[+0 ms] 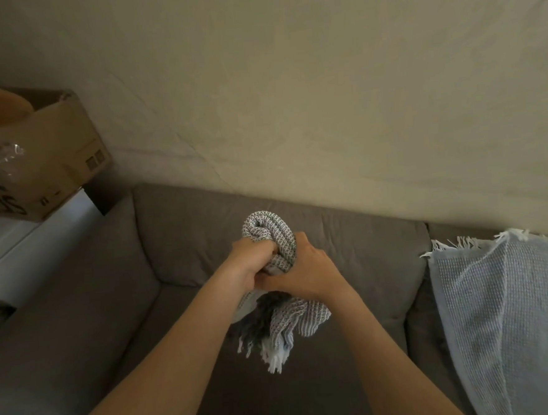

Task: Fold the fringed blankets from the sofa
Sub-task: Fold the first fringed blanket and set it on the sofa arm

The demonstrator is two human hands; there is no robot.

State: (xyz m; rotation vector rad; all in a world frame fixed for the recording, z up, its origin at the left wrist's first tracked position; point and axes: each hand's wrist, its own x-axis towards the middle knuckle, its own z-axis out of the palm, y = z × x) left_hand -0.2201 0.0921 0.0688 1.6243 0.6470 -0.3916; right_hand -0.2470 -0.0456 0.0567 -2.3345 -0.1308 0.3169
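Progress so far looks like roughly halfway, judging only from how things lie. You've got the grey blanket (270,240) bunched up in the middle of the frame, held in the air over the sofa (177,233). Your left hand (252,262) is closed in a fist around the upper bundle, and your right hand (306,274) is wrapped around it from the other side, fingers curled tight into the cloth. The two hands are touching each other. A rolled loop of the weave sticks up above your knuckles, and the fringe (273,353) dangles below them, toward the lower middle of the frame.

Honestly it reads more like a wad than a neat fold right now, so I'd guess you're either tightening a roll or gathering it up. Can't tell which.

What's left: the light blue blanket (500,305) on the right side of the frame is draped over the sofa back and seat, spread out, fringe showing at its top edge. That one looks untouched. Upper left there's a cardboard box (58,157), not part of this.
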